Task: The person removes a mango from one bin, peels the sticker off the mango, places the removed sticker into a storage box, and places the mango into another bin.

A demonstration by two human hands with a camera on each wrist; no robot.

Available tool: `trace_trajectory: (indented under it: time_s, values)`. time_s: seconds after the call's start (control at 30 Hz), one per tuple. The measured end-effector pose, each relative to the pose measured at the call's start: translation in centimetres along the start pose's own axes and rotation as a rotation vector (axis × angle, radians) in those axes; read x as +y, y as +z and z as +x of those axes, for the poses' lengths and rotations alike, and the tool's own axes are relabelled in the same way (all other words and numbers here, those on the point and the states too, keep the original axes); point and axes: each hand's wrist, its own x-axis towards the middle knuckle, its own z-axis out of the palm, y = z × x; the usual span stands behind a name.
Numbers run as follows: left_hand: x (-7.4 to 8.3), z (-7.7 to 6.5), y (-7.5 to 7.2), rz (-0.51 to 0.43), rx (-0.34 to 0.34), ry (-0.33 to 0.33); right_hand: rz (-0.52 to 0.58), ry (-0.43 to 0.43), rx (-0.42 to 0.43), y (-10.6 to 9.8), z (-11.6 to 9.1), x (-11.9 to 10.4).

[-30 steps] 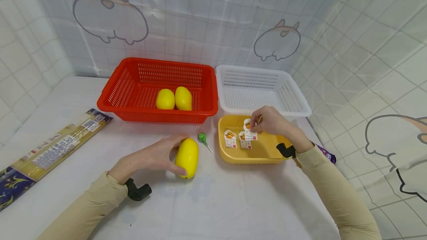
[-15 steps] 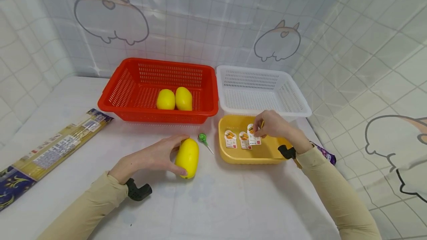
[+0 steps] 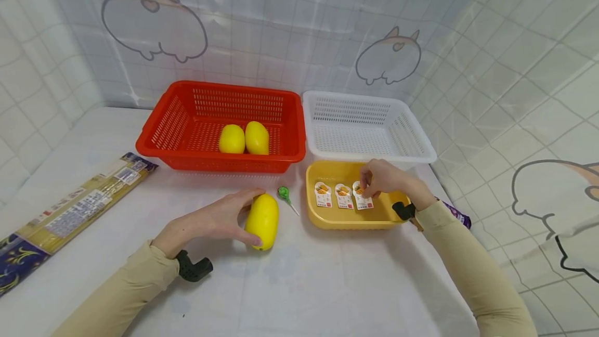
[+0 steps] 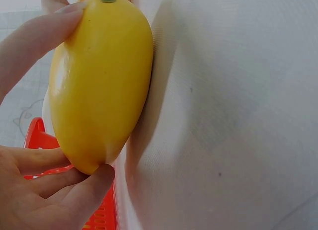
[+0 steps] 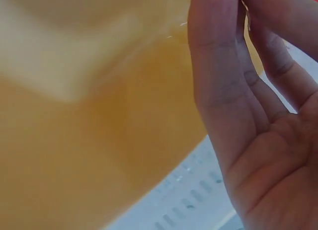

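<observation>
My left hand [image 3: 220,217] holds a smooth yellow mango [image 3: 263,222] that lies on the white cloth, thumb at one end and fingers at the other. In the left wrist view the mango [image 4: 102,86] shows a small green stem spot. My right hand [image 3: 385,178] is over the yellow basin [image 3: 355,224], its fingertips pinching the upper right edge of a white card [image 3: 363,200] with a mango picture. Two similar cards, the left card [image 3: 323,195] and the middle card [image 3: 343,196], lie beside it in a row. Those fingertips are cut off in the right wrist view.
A red basket [image 3: 224,163] with two yellow mangoes [image 3: 244,139] stands at the back, beside a white basket [image 3: 369,156]. Between mango and basin lies a green lollipop [image 3: 283,193]. A long noodle packet [image 3: 77,212] lies left; a purple wrapper [image 3: 459,216] is partly hidden at right.
My right hand has moved the third card right and slightly down, from overlapping the middle card to a place beside it in the basin. The left hand and mango have stayed still.
</observation>
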Motion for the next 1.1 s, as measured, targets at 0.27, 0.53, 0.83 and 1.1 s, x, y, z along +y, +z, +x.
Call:
trace_trajectory:
  time_s: [0.27,0.53,0.83,1.1]
  values:
    - [0.2,0.0,0.0,-0.012,-0.005,-0.006,0.006,0.026,-0.021,-0.1,0.5,1.5]
    - [0.2,-0.1,-0.1,0.003,0.000,-0.007,0.030,0.094,-0.041,0.4,1.1,2.0]
    - [0.3,-0.1,-0.1,0.001,-0.007,-0.027,0.067,0.135,-0.068,0.7,1.1,1.8]
    - [0.3,-0.1,0.0,-0.002,-0.007,-0.021,0.023,0.167,-0.063,0.9,1.4,1.9]
